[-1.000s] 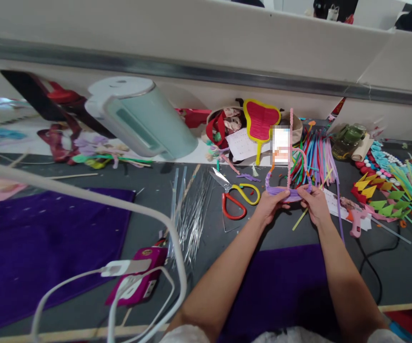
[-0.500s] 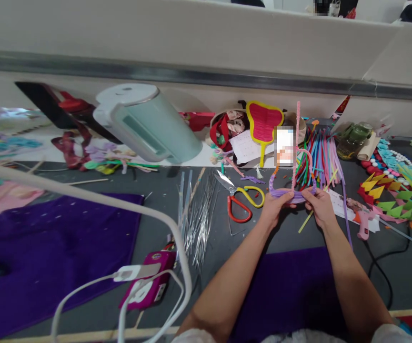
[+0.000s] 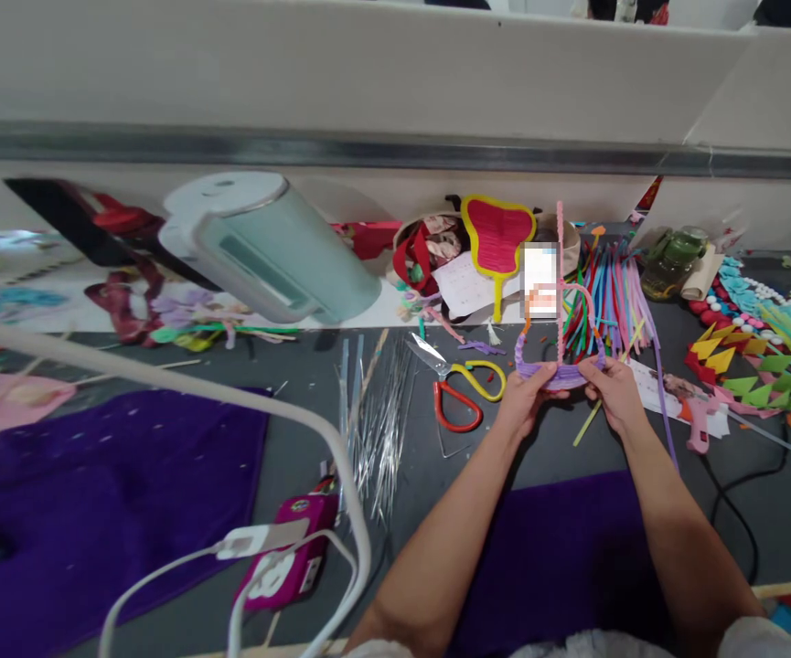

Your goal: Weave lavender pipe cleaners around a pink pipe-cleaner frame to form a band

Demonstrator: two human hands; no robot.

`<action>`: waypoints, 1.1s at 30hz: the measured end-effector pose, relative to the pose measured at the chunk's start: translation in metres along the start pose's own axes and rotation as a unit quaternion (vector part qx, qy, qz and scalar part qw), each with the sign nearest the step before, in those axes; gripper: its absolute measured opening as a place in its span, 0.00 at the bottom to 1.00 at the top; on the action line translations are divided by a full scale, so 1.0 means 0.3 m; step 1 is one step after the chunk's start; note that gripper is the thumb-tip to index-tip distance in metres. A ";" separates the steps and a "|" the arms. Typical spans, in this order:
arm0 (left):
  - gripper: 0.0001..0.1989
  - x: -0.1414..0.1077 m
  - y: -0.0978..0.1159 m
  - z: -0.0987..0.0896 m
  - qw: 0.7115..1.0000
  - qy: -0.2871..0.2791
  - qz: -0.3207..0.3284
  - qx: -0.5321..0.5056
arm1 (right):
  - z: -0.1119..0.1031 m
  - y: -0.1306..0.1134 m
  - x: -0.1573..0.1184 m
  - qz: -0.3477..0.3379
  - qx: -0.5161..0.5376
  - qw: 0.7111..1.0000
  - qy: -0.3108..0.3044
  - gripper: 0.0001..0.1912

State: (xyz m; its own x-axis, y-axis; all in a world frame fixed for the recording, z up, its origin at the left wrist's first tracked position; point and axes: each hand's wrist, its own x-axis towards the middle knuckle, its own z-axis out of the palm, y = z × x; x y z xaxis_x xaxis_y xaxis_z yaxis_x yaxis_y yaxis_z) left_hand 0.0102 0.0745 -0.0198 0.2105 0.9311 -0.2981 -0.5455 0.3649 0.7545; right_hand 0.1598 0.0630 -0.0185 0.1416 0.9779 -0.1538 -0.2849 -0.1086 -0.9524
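Between my two hands is a purple craft piece of chenille stems [image 3: 563,375], with a broad, layered lower band and sides that curve up through orange bits to a pink arch. A pink twisted stem [image 3: 560,247] rises upright from it, near my left thumb. My left hand [image 3: 529,395] pinches the band at its left part. The right part is gripped by my right hand [image 3: 613,388], thumb on top. Below that hand a yellow-green strip [image 3: 587,425] slants across the table; whether it touches the fingers I cannot tell. Scissors [image 3: 444,369] with red and yellow handles lie left of my hands.
Colourful chenille stems [image 3: 614,292] stand behind the hands. A pink glue gun [image 3: 700,425] lies right, its black cord trailing. Silvery wires [image 3: 385,439], a pale-green jug [image 3: 292,251], a magenta phone-like item [image 3: 299,571] with white cables and a purple cloth [image 3: 566,539] lie around.
The camera view has shifted slightly, so the background sits a little further left. Both hands keep their hold on the purple craft piece, which looks almost the same.
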 end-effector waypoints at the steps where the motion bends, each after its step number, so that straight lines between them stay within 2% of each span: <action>1: 0.16 -0.001 0.000 0.000 1.000 -0.003 0.001 -0.001 | 0.000 -0.002 0.000 -0.002 -0.001 1.000 0.000 0.17; 5: 0.17 -0.002 0.003 -0.003 1.000 0.001 0.006 0.003 | -0.005 0.005 0.005 -0.007 -0.008 1.000 -0.005 0.16; 12: 0.20 0.017 0.014 -0.035 0.999 0.033 0.019 0.006 | -0.027 0.025 0.020 -0.029 -0.025 0.999 0.022 0.16; 18: 0.22 0.022 0.012 -0.043 0.999 0.031 0.038 0.008 | -0.033 0.019 0.024 -0.030 -0.041 0.998 0.020 0.16; 33: 0.17 0.030 0.012 -0.044 0.999 0.008 0.041 -0.017 | -0.036 0.003 0.031 -0.036 -0.016 0.999 0.010 0.16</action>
State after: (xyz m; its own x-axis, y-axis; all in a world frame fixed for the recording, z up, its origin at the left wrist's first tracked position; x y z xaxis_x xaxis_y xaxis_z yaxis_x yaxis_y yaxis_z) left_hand -0.0006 0.0842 -0.0274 0.1515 0.9573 -0.2464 -0.5874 0.2877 0.7564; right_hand 0.1712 0.0701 -0.0237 0.1803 0.9796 -0.0893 -0.2427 -0.0437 -0.9691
